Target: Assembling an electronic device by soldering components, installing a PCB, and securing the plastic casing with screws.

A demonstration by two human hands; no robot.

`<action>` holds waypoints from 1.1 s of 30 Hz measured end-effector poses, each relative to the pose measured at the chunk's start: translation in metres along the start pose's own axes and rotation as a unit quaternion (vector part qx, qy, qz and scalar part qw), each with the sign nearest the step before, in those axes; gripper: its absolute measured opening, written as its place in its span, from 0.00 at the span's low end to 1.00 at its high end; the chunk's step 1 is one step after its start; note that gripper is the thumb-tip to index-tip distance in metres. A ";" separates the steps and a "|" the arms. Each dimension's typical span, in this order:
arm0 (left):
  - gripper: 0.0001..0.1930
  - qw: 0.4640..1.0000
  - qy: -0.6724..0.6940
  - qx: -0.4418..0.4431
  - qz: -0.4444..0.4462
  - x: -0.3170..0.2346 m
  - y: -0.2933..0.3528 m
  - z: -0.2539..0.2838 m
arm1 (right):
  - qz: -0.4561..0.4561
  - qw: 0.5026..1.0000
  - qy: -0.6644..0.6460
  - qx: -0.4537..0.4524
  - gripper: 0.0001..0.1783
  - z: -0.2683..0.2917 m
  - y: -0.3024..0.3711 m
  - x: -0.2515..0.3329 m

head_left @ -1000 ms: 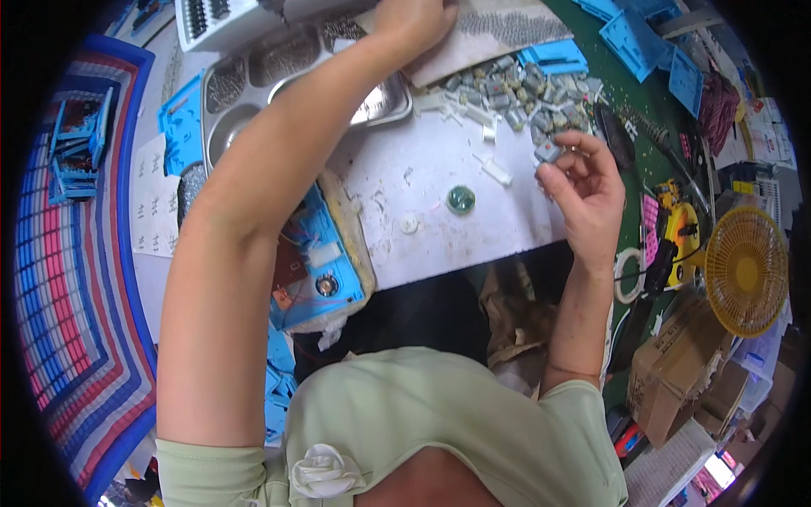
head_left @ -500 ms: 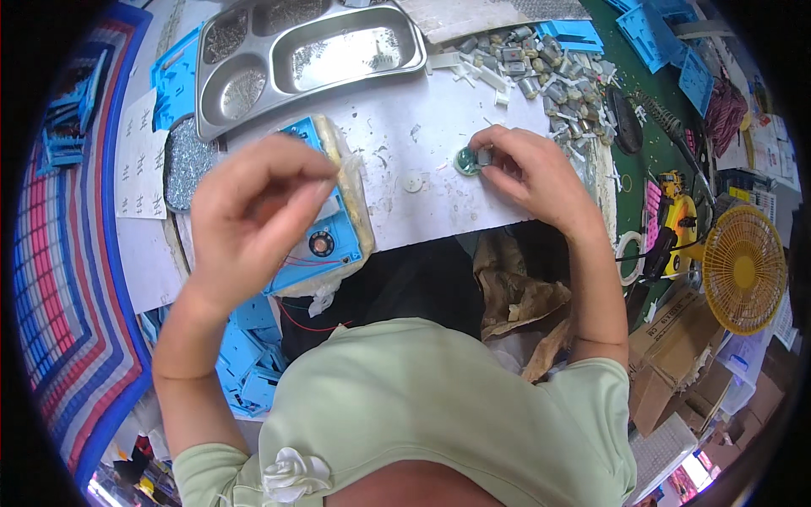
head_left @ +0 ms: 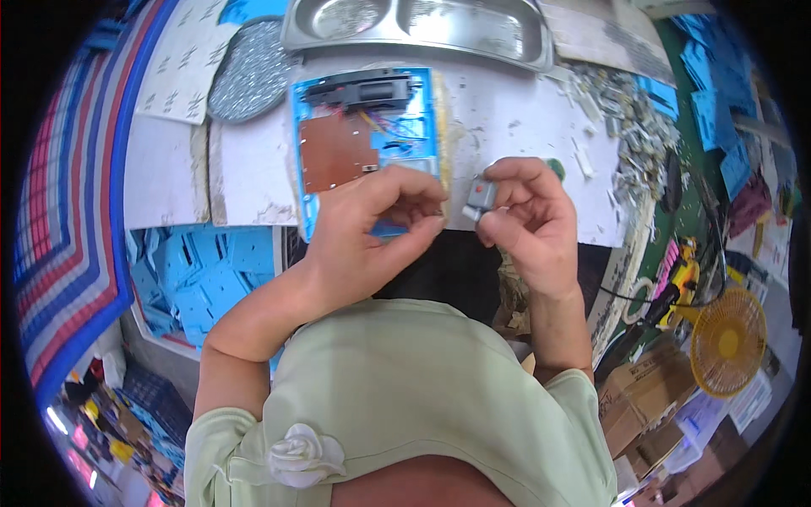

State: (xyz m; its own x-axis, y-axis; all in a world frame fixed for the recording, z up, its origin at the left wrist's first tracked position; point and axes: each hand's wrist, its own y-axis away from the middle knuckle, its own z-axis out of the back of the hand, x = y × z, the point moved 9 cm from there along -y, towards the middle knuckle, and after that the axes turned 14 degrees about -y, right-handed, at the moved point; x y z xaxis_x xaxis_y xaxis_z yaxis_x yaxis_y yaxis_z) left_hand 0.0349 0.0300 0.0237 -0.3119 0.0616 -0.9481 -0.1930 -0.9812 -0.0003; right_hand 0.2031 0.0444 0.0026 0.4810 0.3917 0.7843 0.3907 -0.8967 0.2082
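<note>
Between the thumb and fingers of my right hand [head_left: 536,220] is a small grey motor [head_left: 481,194] with a reddish spot on one face and a pale end. It is held above the table's front edge. My left hand [head_left: 372,224] is closed in a pinch just left of the motor, apart from it; whatever its fingertips hold is too small to make out. Under and behind that hand lies a blue plastic housing [head_left: 427,110], with a brown board [head_left: 334,152], a black assembly [head_left: 363,91] and thin coloured wires in it. A green round thing [head_left: 555,168] is partly hidden behind my right hand.
A steel compartment tray [head_left: 473,34] stands at the back. To its left is a dish of small metal parts [head_left: 253,72]. Small motors and white pieces [head_left: 638,127] are heaped at right. Blue plastic parts [head_left: 203,283] fill a space at lower left. A yellow fan [head_left: 728,342] stands far right.
My right hand has lifted the motor off the green round thing and brought it nearer me. My left hand has moved right toward it. The whole view has shifted, showing more of the blue housing.
</note>
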 end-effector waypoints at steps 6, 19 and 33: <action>0.18 0.999 0.001 0.033 0.025 0.010 0.009 0.008 | -0.039 0.998 -0.004 0.042 0.23 -0.020 -0.016 -0.018; 0.16 0.977 -0.128 -0.085 -0.150 -0.008 0.010 0.026 | 0.171 0.909 0.373 0.067 0.31 -0.049 -0.017 0.015; 0.11 0.975 -0.123 -0.073 -0.172 -0.005 0.019 0.039 | 0.359 0.789 0.438 0.237 0.22 -0.091 -0.009 0.024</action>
State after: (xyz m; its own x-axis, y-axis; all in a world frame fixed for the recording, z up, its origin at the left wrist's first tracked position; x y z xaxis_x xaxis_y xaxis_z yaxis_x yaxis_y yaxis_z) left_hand -0.0034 0.0186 0.0405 -0.4697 0.4155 -0.7790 -0.1970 -0.9094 -0.3663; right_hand 0.1398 0.0428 0.0726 0.0655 -0.6622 0.7465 0.6143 -0.5628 -0.5531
